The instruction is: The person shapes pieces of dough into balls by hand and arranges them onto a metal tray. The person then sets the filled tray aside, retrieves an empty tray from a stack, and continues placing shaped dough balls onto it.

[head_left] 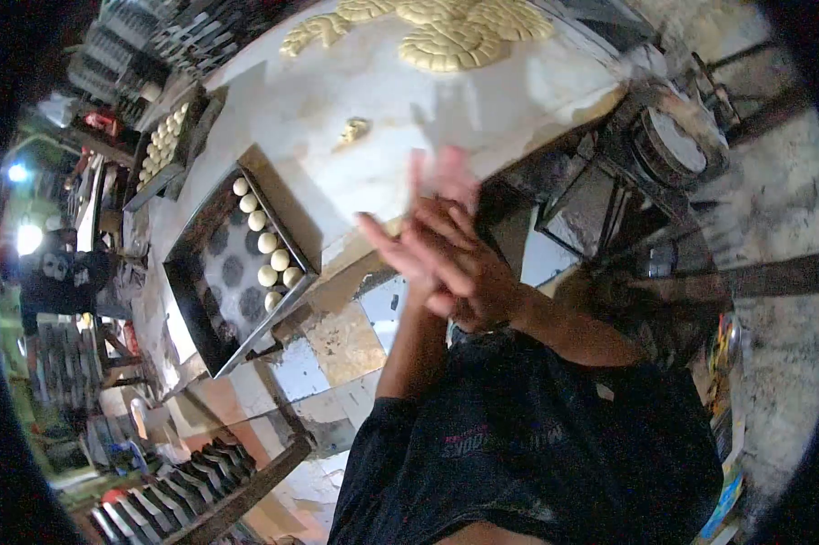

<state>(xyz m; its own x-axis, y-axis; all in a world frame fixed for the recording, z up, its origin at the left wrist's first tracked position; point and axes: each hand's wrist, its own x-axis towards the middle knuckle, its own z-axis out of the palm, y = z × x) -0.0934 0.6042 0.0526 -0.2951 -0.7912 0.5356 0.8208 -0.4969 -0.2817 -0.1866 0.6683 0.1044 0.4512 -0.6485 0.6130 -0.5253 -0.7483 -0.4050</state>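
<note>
My left hand (405, 259) and my right hand (478, 272) are pressed palm to palm in front of my chest, near the table's front edge. Blur softens the left fingers, which point up and spread apart. Across the left palm lie the stretched fingers of my right hand. Anything between the palms is hidden. To the left, a dark metal tray (196, 313) holds several round, pale dough balls (267, 242) along its right side. A small scrap of dough (354, 130) sits on the pale table (282, 109). Beyond it are coils of cut dough (450, 45).
Another tray of dough balls (164, 141) stands at the back left. A metal stand with a round pan (673, 141) is on the right. Stacked metal trays (173, 481) are at the lower left. A person in a dark shirt (64, 272) is at the far left.
</note>
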